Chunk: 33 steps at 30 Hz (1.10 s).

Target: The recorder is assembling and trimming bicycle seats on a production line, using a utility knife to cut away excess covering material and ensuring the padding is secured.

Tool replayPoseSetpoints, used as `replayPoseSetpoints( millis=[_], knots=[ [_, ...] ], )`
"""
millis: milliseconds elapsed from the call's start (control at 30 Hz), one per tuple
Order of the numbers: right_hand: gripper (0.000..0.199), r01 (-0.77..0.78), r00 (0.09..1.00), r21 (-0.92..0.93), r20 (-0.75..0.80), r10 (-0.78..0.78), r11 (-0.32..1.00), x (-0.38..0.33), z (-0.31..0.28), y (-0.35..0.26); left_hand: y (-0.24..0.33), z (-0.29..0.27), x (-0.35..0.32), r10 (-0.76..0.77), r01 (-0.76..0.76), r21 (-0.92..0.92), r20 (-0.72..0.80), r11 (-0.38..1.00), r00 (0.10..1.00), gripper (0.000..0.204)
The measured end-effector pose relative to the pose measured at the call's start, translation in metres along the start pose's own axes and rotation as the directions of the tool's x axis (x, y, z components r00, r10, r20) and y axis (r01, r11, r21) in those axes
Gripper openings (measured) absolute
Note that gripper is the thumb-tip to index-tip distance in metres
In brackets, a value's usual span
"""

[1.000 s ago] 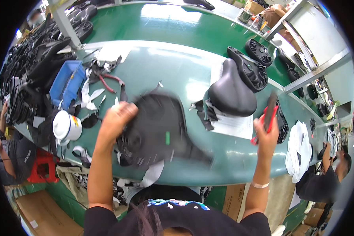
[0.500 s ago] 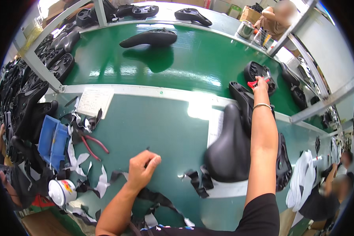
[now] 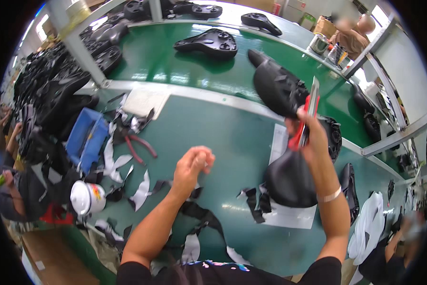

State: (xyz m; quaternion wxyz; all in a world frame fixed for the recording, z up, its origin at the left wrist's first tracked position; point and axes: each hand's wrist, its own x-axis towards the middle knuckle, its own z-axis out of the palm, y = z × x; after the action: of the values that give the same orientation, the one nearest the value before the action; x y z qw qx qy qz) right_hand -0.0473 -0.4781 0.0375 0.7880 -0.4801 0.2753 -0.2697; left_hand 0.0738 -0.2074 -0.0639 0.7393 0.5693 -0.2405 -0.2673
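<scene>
My right hand (image 3: 314,137) is closed round a red utility knife (image 3: 313,107), its blade pointing up and away. The same hand also grips a black bicycle saddle (image 3: 275,88), lifted with its underside partly showing. Under that hand, another black saddle (image 3: 289,183) lies smooth side up on a white sheet (image 3: 289,218). My left hand (image 3: 190,166) hovers over the bench with its fingers curled in; whether something small is in them is hidden. Black strips (image 3: 206,216) of trimmed material lie below it.
On the left are red-handled pliers (image 3: 140,149), a blue bin (image 3: 86,137), a white enamel mug (image 3: 87,198) and scraps. A green conveyor belt (image 3: 161,61) crosses behind, carrying a saddle (image 3: 208,43). Metal posts (image 3: 83,52) frame the bench. Other people sit at the right.
My right hand has come back from the belt, bringing a saddle with it along with the knife. The saddle on the belt now sits turned, further right in view. My left hand stays curled.
</scene>
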Motion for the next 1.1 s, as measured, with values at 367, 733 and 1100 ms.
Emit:
replayPoseSetpoints(
  millis=[367, 733, 1100],
  knots=[
    [0.038, 0.069, 0.984, -0.57, 0.174, 0.037, 0.819, -0.255, 0.013, 0.111, 0.07, -0.06, -0.073, -0.512, 0.511, -0.08, 0.011, 0.856, 0.859, 0.051],
    [0.054, 0.757, 0.6, -0.56, 0.8, 0.019, -0.338, -0.209, 0.027, 0.068, 0.106, -0.052, -0.057, -0.407, 0.293, 0.395, 0.244, 0.871, 0.88, 0.05],
    [0.053, 0.305, 0.948, -0.891, 0.316, -0.023, 0.337, -0.328, 0.027, 0.141, 0.105, -0.069, -0.137, -0.342, 0.365, 0.134, -0.165, 0.921, 0.925, 0.047]
  ],
)
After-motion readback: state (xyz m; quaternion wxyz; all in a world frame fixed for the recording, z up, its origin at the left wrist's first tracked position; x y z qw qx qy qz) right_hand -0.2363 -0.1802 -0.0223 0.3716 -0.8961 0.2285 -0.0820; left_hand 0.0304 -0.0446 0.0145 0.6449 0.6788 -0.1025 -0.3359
